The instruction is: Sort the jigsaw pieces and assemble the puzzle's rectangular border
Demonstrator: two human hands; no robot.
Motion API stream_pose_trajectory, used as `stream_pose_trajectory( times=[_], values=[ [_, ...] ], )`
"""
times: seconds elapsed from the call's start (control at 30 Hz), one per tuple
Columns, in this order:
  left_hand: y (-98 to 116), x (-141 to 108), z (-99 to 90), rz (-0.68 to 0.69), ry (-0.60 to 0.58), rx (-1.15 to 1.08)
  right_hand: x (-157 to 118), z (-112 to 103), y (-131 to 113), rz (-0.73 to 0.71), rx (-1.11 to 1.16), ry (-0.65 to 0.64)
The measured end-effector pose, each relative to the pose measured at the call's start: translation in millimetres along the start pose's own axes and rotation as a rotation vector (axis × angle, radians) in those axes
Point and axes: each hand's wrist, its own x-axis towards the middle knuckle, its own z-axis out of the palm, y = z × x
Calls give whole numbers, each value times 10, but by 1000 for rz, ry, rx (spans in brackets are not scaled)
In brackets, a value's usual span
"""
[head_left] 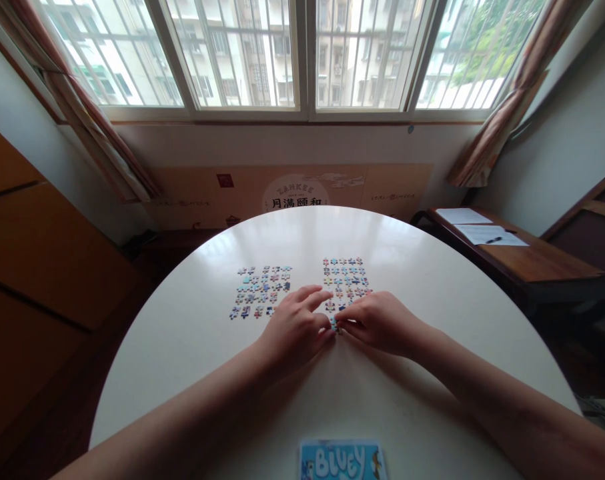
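Both my hands meet over a small group of jigsaw puzzle pieces (333, 325) near the middle of the white table. My left hand (305, 320) pinches the left side of these pieces with thumb and forefinger, its other fingers raised. From the right, my right hand (375, 319) has its fingertips closed on the same pieces. Beyond my hands, loose puzzle pieces (343, 271) lie in rows. Another set of loose pieces (265, 288) is spread in rows to the left, partly covered by my left hand.
The round white table (192, 373) fills the middle. A blue "Bluey" box (341, 460) lies at its near edge. At the right, a wooden side table (542, 257) carries papers (489, 235) and a dark pen. Behind are barred windows (242, 53) and curtains (89, 120).
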Motion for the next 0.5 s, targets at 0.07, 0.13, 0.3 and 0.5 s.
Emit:
stream_pose_trajectory(
  times=[0.07,0.13,0.3,0.5],
  values=[
    [9,1,-2,3,4,7,-1,6,4,4,-1,5],
    [16,3,-2,6,4,14,-5,13,10,6,-6,4],
    [15,-3,23,4,31,23,-15,3,11,-1,-21,-16],
    [-15,-26,47,-16,53,7,-35,-56,12,-34,-18,-49]
  ],
)
